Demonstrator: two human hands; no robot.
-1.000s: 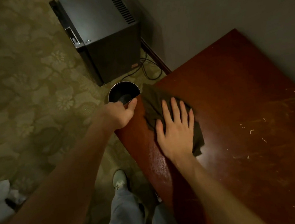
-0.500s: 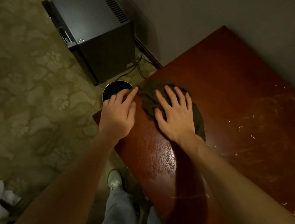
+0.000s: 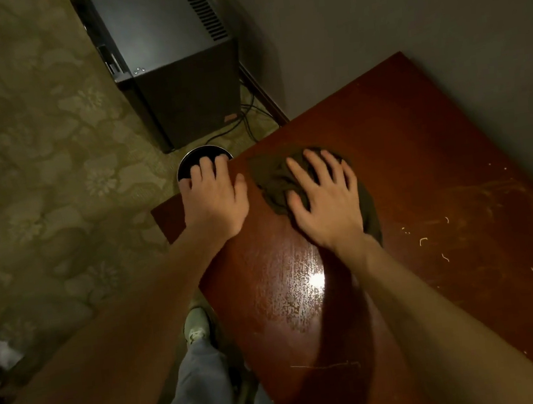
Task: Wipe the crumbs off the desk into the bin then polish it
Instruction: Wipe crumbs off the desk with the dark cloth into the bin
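Right hand: flat, fingers spread, pressing the dark cloth onto the worktop. Left hand: flat on the worktop corner, holding nothing, fingertips overhanging the round bin on the floor below the edge. Crumbs lie scattered right of the cloth, well apart from it; the bin is to its left. Judgement: the right hand is nearer, so the sweep should run right to left.

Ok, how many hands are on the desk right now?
2. The left hand rests at the desk corner, fingers reaching over the bin; the right hand presses flat on the dark cloth beside it. Neither is hidden.
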